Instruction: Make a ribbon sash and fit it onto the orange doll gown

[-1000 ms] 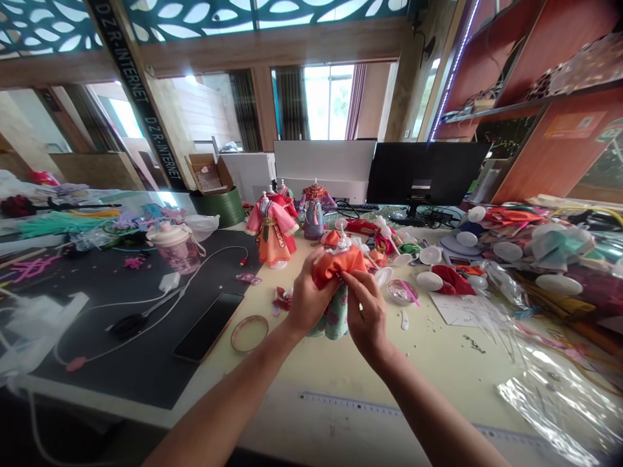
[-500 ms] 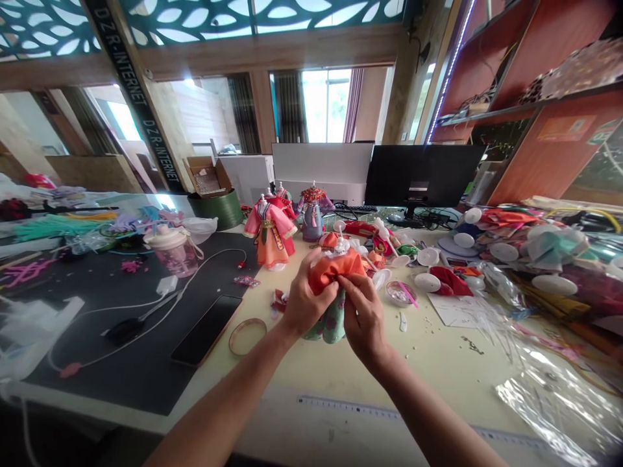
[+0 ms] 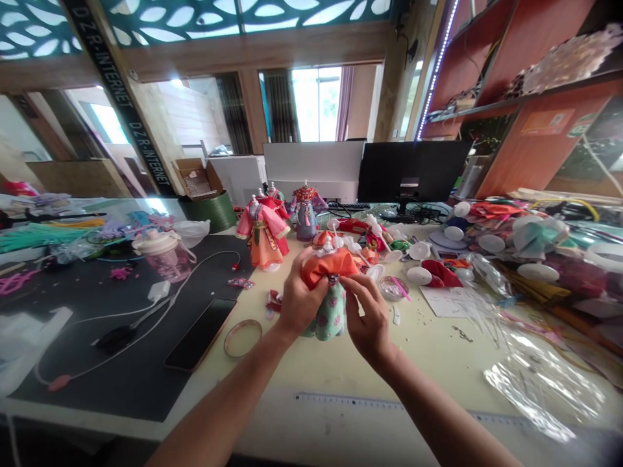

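Note:
A miniature doll dress (image 3: 331, 262) on a small stand is between my hands, with an orange top and a green flowered skirt (image 3: 331, 315). My left hand (image 3: 298, 299) grips its left side, thumb pressed at the waist. On the other side, my right hand (image 3: 370, 312) has its thumb and fingers drawn together at the waist, next to a small patterned band (image 3: 333, 279). Whether the right fingertips pinch the band or the cloth is hard to see. Behind stand a pink-and-orange doll dress (image 3: 263, 233) and a blue-grey one (image 3: 305, 214).
Left of my arms lie a phone (image 3: 200, 335) and a tape-like ring (image 3: 243, 338). A lidded cup (image 3: 164, 256) stands farther back. White stands and cloth (image 3: 491, 243) pile up at right, near clear plastic bags (image 3: 540, 389). A ruler strip (image 3: 350, 402) runs along the front.
My right fingers have shifted slightly right from the dress's middle, so the patterned band and more of the green skirt show. The whole view has swung a little to the right.

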`<state>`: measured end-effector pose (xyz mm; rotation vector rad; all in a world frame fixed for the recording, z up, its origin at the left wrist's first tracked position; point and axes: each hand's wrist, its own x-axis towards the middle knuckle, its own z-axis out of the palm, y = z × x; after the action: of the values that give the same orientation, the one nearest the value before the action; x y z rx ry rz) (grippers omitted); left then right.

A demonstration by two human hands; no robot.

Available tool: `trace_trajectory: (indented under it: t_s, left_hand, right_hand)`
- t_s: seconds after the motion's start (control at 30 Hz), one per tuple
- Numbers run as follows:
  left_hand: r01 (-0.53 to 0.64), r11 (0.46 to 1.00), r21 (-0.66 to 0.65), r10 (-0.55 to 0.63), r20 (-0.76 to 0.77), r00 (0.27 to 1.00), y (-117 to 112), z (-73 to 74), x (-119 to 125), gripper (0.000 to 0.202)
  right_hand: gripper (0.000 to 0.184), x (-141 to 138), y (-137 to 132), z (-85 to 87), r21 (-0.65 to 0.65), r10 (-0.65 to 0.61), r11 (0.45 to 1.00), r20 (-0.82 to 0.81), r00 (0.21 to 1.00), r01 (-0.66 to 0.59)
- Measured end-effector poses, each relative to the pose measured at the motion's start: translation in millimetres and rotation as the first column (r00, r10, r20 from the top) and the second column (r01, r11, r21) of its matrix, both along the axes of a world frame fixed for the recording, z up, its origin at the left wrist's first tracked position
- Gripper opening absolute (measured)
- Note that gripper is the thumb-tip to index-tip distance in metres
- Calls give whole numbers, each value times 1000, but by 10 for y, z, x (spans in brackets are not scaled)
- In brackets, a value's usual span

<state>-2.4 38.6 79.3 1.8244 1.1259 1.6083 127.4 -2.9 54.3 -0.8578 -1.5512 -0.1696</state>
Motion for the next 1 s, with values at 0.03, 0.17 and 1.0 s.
trace_trajectory:
  t_s: [0.03,0.17,1.0]
  left_hand:
    - [-9,1000,12,9,-1,1000,-3,-3,6,53]
    - [-63,997,43,63,9,998,10,-13,4,53]
    - [-100,993,58,101,-10,995,56,-15,11,49]
  right_hand:
    - [35,29,-62,0,-29,-3,1000,29,1000,3]
    - [28,186,-412,-110,-218,81,976,256,963,-24]
    - [33,1223,70,-440,-717,-54,68,692,720,694]
